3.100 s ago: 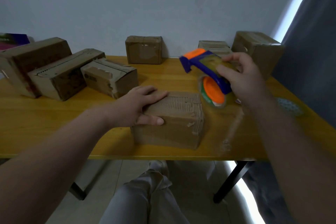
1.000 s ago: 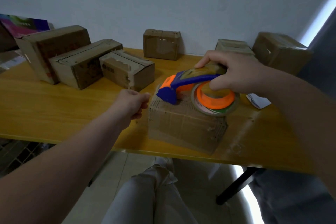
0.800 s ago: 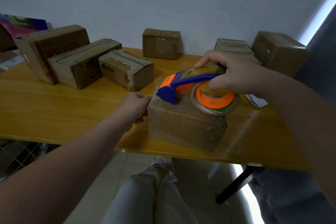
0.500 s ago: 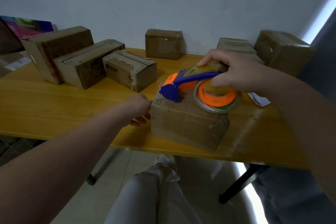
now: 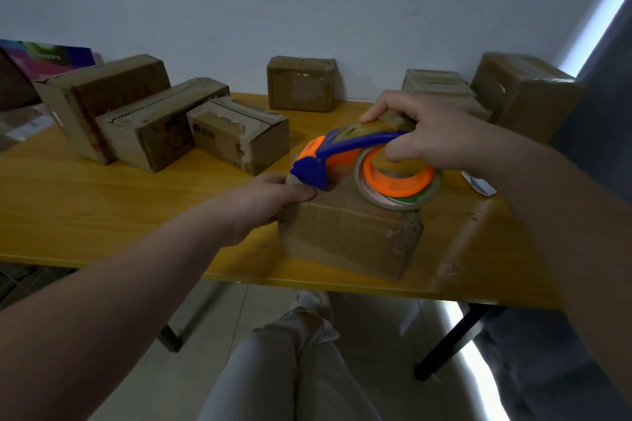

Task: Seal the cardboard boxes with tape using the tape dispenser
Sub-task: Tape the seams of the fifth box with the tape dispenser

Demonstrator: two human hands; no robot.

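The tape dispenser (image 5: 345, 160), blue with an orange hub and a roll of tape (image 5: 398, 189), is laid on top of the nearest cardboard box (image 5: 349, 232), its blue nose pressed to the box's left end. It is gripped from above by the right hand (image 5: 431, 133), whose fingers (image 5: 383, 109) are closed over the handle while the thumb is hooked at the roll's rim. Just below the dispenser's nose, the left hand (image 5: 270, 198) is set against the left top edge of the box, thumb flat on the top surface; its other fingers are curled down the box's side, and how tightly they are closed cannot be told. The box is placed near the front edge of the yellow bench (image 5: 102, 215).

Beyond the left hand's fingers, three longer boxes (image 5: 154, 119) are lined up side by side on the bench. Beyond the right hand's fingers, a small box (image 5: 301, 83) is stood against the wall, and two more boxes (image 5: 523, 92) are seen at the far right corner. A scrap of white paper (image 5: 478, 183) is lying just right of the roll. Under the bench, the person's legs (image 5: 294, 362) in pale trousers are visible.
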